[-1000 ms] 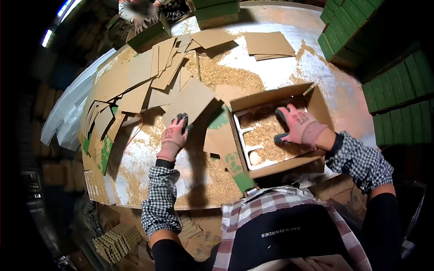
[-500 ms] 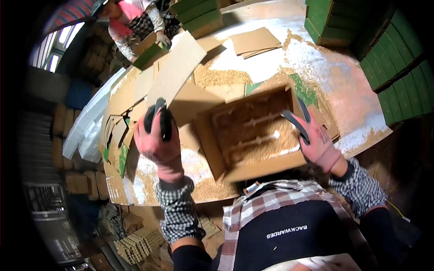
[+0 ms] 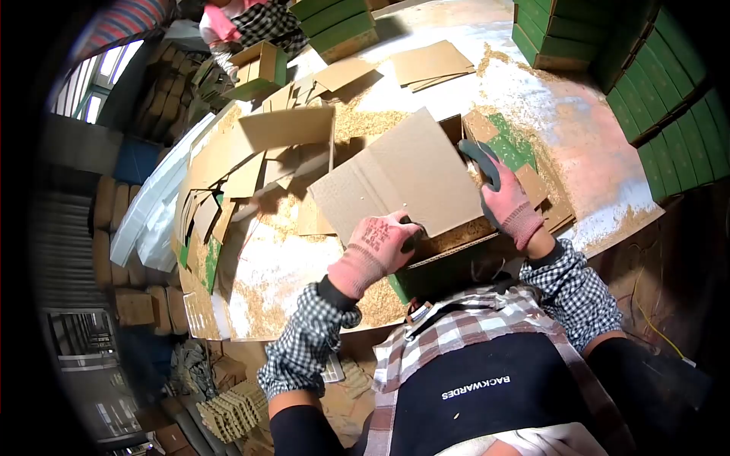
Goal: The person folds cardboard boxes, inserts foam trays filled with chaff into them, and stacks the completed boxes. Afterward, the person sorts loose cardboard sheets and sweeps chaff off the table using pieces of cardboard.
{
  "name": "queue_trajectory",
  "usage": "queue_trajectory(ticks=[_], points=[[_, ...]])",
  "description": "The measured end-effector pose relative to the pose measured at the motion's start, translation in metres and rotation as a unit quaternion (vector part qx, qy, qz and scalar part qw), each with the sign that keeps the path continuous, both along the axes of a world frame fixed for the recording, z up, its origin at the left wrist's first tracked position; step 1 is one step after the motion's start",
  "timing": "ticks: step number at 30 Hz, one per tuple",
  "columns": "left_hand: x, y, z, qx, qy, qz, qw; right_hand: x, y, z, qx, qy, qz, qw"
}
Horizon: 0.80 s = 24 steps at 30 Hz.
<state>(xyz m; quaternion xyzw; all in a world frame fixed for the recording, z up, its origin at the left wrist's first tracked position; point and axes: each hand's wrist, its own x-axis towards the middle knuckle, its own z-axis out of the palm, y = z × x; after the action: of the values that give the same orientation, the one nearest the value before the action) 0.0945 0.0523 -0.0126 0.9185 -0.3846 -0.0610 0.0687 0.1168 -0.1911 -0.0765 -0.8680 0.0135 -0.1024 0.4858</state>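
Observation:
My left hand (image 3: 380,247), in a pink glove with dark fingertips, pinches the near edge of a creased cardboard sheet (image 3: 403,178). The sheet lies tilted over a cardboard box (image 3: 456,249) with a green outer side, covering most of its opening. Brown shavings show in the gap along the near wall. At the right wall of the box is my right hand (image 3: 506,194), gloved alike, its fingers curled over the rim beside the sheet. What lies deeper in the box is hidden.
Loose cardboard pieces (image 3: 243,178) are piled on the left of the table, with scattered shavings (image 3: 372,121) around. Flat sheets (image 3: 433,62) lie at the back. Stacked green boxes (image 3: 673,114) stand on the right. A co-worker (image 3: 255,26) handles another green box (image 3: 258,72).
My left hand has brought the cardboard sheet down and right, over the box. The box's open inside is now mostly covered. The co-worker's box has been turned and shows its inside.

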Motion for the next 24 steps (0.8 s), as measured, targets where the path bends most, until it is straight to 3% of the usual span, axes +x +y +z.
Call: queue_trajectory(ticks=[2,3,5,7,9,10,11,12,14,15,17,18,20,21,23,24], points=[[0.023,0.001,-0.021,0.052,0.104,-0.011,0.993,0.01,-0.011,0.015,0.16,0.119,0.037,0.979],[0.029,0.0,-0.035,0.012,0.233,-0.074,0.97,0.009,-0.012,0.015,0.168,0.101,0.048,0.979],[0.031,-0.013,-0.045,0.075,0.275,0.001,0.959,0.004,-0.014,0.014,0.184,0.067,0.072,0.978],[0.03,-0.003,-0.03,0.016,0.266,-0.012,0.964,0.005,-0.014,-0.005,0.109,0.022,0.031,0.993],[0.02,0.003,0.029,-0.107,0.204,0.004,0.973,0.018,-0.038,-0.041,0.338,0.014,0.095,0.936],[0.021,0.023,0.03,-0.167,-0.009,0.042,0.985,0.01,-0.044,-0.016,0.51,0.07,0.092,0.852],[0.024,0.052,0.024,-0.254,-0.069,0.169,0.95,0.003,-0.049,0.01,0.66,0.123,0.089,0.735],[0.021,0.061,-0.001,-0.3,0.001,0.226,0.927,0.007,-0.06,-0.013,0.695,0.102,0.108,0.704],[0.016,0.079,-0.065,-0.376,0.149,0.328,0.854,0.023,-0.043,-0.071,0.393,0.193,0.124,0.891],[0.012,0.079,-0.086,-0.409,0.21,0.362,0.811,0.024,-0.036,-0.085,0.217,0.237,0.13,0.938],[0.01,0.07,-0.119,-0.473,0.301,0.412,0.718,0.018,-0.007,-0.058,-0.064,0.285,0.043,0.956],[0.016,0.063,-0.128,-0.509,0.333,0.423,0.671,0.022,-0.006,-0.058,-0.044,0.271,0.063,0.959],[0.015,0.058,-0.111,-0.493,0.31,0.386,0.715,0.025,-0.004,-0.106,0.074,0.179,0.099,0.976],[0.016,0.059,-0.108,-0.519,0.375,0.429,0.637,0.025,-0.003,-0.117,0.139,0.164,0.109,0.97],[0.017,0.03,-0.094,-0.393,0.204,0.423,0.791,0.022,-0.002,-0.11,0.242,0.169,0.116,0.949],[0.018,0.027,-0.092,-0.405,0.211,0.429,0.78,0.022,-0.004,-0.094,0.278,0.183,0.114,0.936]])
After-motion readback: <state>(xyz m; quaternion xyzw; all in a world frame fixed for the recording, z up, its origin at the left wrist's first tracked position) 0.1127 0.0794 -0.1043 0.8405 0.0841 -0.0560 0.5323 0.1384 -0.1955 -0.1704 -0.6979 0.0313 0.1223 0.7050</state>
